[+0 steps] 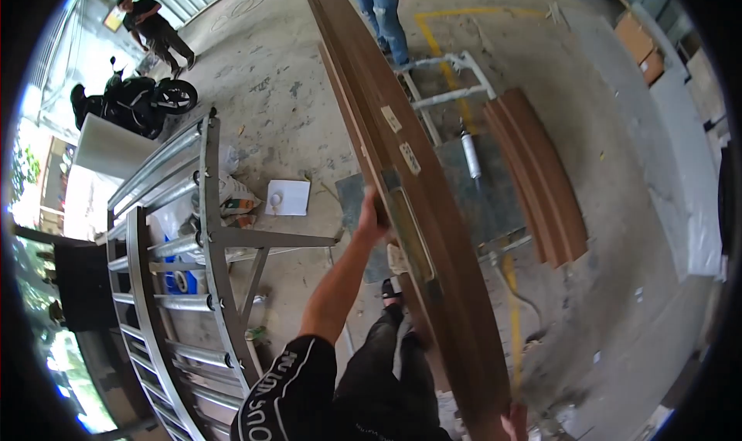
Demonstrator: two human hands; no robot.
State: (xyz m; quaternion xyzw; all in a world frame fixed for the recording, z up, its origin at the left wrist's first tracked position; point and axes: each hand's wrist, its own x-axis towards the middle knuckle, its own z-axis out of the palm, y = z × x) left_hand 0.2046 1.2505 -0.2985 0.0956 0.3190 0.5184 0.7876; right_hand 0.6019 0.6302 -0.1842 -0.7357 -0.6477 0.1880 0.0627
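A long brown grooved board point(448, 232) runs from the far top edge down to the lower right, held up off the floor. Two small pale labels are stuck on its face, and a long metal-edged slot point(413, 232) lies along its left side. My left hand point(371, 218) is closed around the board's left edge beside that slot, its fingertips hidden behind the board. Down at the near end, my right hand point(514, 423) grips the right edge, only partly in the picture.
At left stands a metal roller rack point(212, 240). Right of the board are a stack of curved-looking brown profiles point(541, 178), a white tube point(471, 156) and a pale metal frame point(456, 93). A person in jeans point(379, 12) stands beyond; another stands near a motorbike point(135, 101).
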